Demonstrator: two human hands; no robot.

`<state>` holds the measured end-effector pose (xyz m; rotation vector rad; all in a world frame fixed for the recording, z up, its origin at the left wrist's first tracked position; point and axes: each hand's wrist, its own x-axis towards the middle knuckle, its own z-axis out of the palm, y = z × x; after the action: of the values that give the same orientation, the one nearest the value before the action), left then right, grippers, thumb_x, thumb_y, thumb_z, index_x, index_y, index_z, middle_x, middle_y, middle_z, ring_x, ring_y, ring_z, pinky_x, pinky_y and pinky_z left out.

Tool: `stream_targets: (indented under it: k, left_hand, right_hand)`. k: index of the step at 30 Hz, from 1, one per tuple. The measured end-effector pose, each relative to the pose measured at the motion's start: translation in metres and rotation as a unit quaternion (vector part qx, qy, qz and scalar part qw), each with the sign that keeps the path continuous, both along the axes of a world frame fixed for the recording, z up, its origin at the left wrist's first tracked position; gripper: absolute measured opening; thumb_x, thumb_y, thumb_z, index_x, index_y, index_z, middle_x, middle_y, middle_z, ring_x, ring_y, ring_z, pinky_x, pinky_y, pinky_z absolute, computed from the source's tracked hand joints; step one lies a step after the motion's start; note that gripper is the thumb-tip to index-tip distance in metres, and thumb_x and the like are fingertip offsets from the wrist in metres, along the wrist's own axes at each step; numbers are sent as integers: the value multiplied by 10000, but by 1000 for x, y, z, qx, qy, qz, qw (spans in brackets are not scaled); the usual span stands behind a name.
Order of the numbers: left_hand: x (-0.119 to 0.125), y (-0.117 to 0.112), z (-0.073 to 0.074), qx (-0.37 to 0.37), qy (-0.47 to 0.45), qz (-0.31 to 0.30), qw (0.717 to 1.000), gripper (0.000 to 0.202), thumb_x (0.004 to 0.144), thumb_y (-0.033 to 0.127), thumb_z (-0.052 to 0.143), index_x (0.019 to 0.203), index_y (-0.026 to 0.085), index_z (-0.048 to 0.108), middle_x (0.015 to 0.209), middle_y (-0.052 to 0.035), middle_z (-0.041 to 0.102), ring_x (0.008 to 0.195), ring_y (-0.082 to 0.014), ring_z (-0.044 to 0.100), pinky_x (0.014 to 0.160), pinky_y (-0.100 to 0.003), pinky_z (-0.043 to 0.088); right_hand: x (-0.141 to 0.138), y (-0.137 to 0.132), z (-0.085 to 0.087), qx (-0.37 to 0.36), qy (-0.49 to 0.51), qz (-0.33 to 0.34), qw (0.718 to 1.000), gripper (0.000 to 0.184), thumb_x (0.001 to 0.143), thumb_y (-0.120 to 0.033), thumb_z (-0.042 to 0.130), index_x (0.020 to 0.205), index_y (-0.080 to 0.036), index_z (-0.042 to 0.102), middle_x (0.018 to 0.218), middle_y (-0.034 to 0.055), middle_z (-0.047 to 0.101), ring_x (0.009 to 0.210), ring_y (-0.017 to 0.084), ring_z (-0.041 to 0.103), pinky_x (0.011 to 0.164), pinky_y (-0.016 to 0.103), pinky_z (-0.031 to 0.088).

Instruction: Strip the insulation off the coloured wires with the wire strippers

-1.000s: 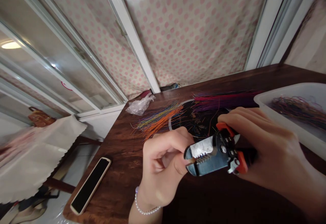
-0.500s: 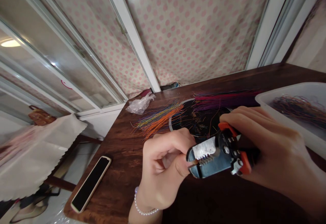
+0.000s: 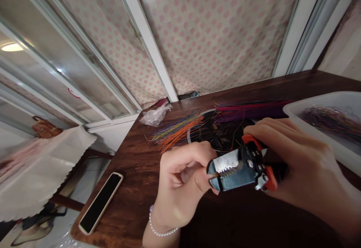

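My right hand (image 3: 299, 161) is wrapped round the orange handles of a wire stripper (image 3: 237, 171), whose notched jaws point left and look nearly closed. At the tip of those jaws, the thumb and forefinger of my left hand (image 3: 183, 184) are pinched together. What they pinch is hidden or too thin to make out. Behind my hands lies a round dark tray with a pale rim (image 3: 189, 133), with small wire scraps in it. Orange, yellow and blue wires (image 3: 180, 129) rest over its left edge, and pink and purple wires (image 3: 251, 111) over its back.
On the right stands a whitish plastic bin (image 3: 296, 108) holding tangled wires (image 3: 329, 120). A phone (image 3: 101, 203) lies at the table's left edge, and a crumpled clear plastic bag (image 3: 156, 114) sits at the back. A cloth-covered table (image 3: 56, 169) is farther left.
The stripper's jaws have closed a little more at the tip. My left hand has shifted slightly to the right; my right hand stays nearly in place.
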<state>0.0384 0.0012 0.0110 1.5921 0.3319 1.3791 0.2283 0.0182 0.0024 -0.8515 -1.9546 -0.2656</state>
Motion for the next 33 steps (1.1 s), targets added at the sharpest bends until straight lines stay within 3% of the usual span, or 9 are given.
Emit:
stream_targets:
  k: [9, 19, 26, 33]
  left_hand:
    - [0, 0, 2, 2, 14, 10, 1000, 216, 920, 263, 623, 733, 189, 545, 568, 17, 450, 569, -116, 456, 521, -240, 370]
    - [3, 3, 1, -3, -7, 2, 1000, 171, 925, 238, 638, 772, 174, 595, 572, 18, 497, 613, -114, 509, 576, -223, 413]
    - [3, 5, 0, 3, -7, 13, 1000, 146, 922, 253, 649, 794, 186, 631, 570, 14, 551, 594, -122, 526, 568, -238, 436]
    - [2, 6, -1, -23, -37, -28, 999, 96, 950, 230, 615, 881, 189, 669, 658, 14, 586, 560, -86, 512, 574, -226, 429]
  right_hand:
    - [0, -2, 0, -12, 2, 1, 1000, 238, 725, -135, 522, 920, -254, 456, 670, -9, 595, 593, 198, 563, 573, 327, 425]
    - [-2, 2, -4, -23, 26, 25, 999, 255, 641, -139, 427, 868, -254, 440, 683, -35, 625, 585, 152, 587, 545, 275, 441]
    - [-6, 2, -13, -89, 77, 77, 990, 244, 637, -135, 479, 849, -254, 494, 670, -58, 590, 555, 129, 531, 525, 260, 417]
    - [-9, -4, -1, -227, 120, 159, 953, 141, 764, -122, 586, 751, -242, 513, 562, -81, 521, 444, 98, 466, 391, 217, 377]
